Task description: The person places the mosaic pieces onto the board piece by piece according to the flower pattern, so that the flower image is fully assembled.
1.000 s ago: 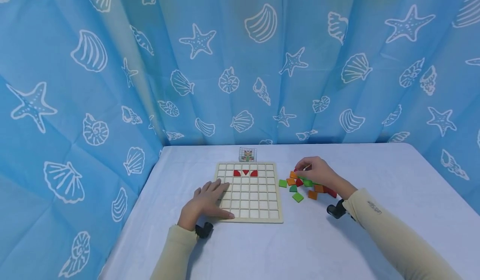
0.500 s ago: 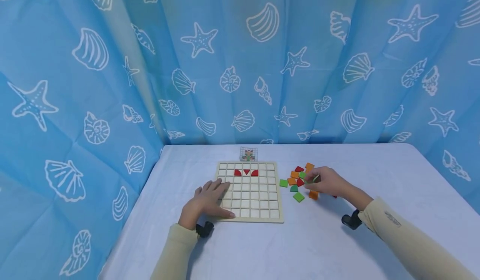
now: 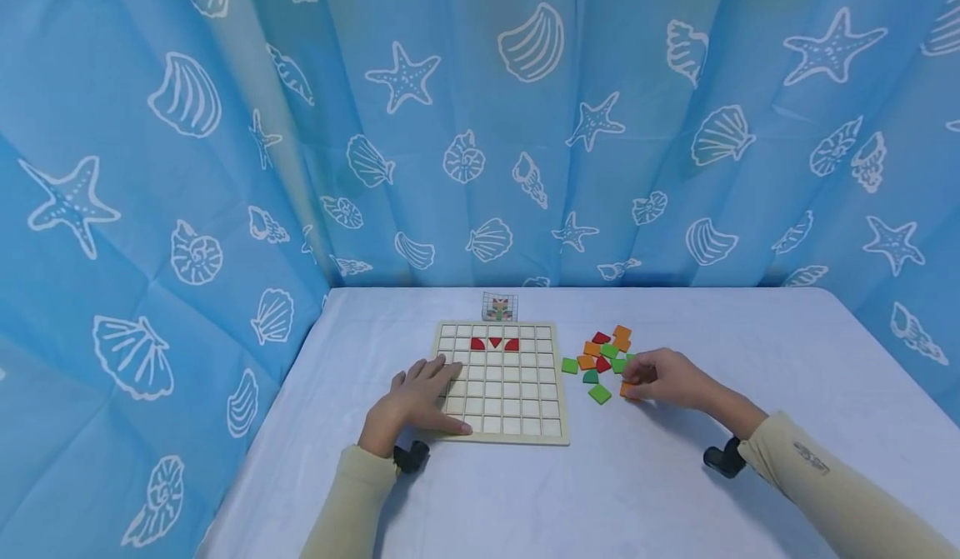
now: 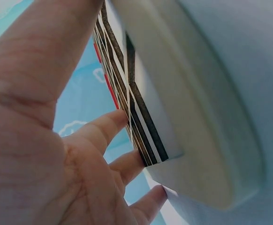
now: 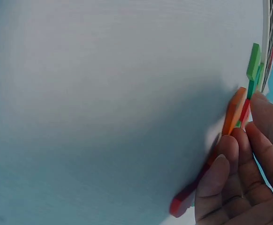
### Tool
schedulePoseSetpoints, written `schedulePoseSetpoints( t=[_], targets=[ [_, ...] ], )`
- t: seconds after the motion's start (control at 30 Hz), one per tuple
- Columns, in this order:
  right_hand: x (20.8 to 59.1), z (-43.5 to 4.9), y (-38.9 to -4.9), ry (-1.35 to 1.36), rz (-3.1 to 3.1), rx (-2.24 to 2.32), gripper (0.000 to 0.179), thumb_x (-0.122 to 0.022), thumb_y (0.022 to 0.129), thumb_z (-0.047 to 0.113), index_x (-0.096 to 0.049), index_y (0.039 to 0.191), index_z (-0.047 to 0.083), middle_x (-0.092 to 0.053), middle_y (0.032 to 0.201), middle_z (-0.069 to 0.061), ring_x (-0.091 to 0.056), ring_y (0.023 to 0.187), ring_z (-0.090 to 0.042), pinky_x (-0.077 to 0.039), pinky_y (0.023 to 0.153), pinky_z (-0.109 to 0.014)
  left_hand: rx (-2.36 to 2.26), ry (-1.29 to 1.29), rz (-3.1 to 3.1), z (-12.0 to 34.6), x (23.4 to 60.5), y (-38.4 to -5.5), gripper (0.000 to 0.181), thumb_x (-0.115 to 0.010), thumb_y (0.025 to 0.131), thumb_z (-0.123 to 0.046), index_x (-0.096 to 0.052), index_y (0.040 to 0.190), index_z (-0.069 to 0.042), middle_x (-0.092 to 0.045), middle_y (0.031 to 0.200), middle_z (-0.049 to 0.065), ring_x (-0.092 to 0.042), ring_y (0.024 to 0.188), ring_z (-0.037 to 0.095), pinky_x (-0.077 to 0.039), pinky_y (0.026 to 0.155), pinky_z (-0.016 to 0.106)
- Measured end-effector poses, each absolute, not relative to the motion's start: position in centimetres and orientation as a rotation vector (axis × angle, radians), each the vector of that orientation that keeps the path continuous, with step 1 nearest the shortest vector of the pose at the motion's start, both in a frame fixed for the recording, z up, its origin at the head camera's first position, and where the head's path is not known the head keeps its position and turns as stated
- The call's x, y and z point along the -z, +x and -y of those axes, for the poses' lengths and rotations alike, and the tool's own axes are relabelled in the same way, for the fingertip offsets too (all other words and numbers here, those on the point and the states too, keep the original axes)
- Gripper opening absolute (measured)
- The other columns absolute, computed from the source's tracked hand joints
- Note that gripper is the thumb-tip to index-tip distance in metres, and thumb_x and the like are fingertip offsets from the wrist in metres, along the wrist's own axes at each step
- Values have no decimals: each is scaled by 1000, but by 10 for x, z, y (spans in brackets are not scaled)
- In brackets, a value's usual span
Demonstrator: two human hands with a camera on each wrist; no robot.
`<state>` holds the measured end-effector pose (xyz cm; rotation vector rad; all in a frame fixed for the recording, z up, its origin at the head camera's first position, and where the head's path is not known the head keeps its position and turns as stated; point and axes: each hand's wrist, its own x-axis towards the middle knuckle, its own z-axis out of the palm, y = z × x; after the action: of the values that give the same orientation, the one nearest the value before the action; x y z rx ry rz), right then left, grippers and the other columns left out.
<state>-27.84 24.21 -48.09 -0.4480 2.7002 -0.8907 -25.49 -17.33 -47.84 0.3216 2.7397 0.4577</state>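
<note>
A square wooden grid board point(image 3: 501, 440) lies on the table with three red tiles point(image 3: 477, 344) in one of its upper rows. My left hand point(image 3: 412, 401) rests on the board's left side with fingers spread; in the left wrist view the thumb and fingers point(image 4: 113, 124) reach along its edge. Right of the board is a loose cluster of flat tiles in green, orange and red. There my right hand point(image 3: 667, 378) bends its fingers at an orange tile point(image 5: 235, 110) on the cluster's near side. A firm pinch cannot be made out. Under that hand shows a dark red tile point(image 5: 178, 206).
A small pattern card point(image 3: 499, 306) with a coloured figure on a grid stands behind the board. Separate green tiles point(image 3: 599, 394) lie between board and right hand. A white cloth point(image 3: 525, 501) covers the table, and a blue shell-print curtain point(image 3: 465, 209) hangs behind it.
From the far side of the cluster, my right hand has come nearer and to the right, uncovering orange, green and red tiles. The left hand stays put on the board.
</note>
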Motion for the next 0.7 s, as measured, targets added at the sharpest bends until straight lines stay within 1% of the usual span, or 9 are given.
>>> schedulePoseSetpoints(
  t=[0.23,0.47,0.6,0.7],
  targets=[
    [486,-239,-276,-433,-2748,809,28,-83,79,21,-72,103,12,-68,93,2,-57,84,-16,-54,77,-29,-464,328,-2746,173,479,-255,105,-80,70,-64,-31,155,-27,-21,165,8,-15,152,38,-13,119,64],
    [486,-234,-274,-437,-2779,738,23,-81,82,17,-73,102,10,-68,92,2,-57,83,-15,-56,79,-33,-462,327,-2741,171,482,-254,106,-80,69,-64,-30,155,-28,-21,165,8,-15,152,38,-13,119,65],
    [484,-231,-273,-437,-2786,713,24,-80,82,17,-73,102,7,-67,90,1,-57,82,-15,-55,78,-35,-454,338,-2747,172,481,-254,105,-79,70,-64,-30,156,-27,-20,165,8,-15,152,38,-13,119,64],
    [482,-229,-272,-422,-2799,716,22,-81,82,17,-70,99,7,-65,88,0,-55,81,-16,-54,77,-34,-453,338,-2753,173,481,-254,105,-79,70,-64,-30,156,-28,-20,165,7,-14,152,38,-13,119,64]
  ],
)
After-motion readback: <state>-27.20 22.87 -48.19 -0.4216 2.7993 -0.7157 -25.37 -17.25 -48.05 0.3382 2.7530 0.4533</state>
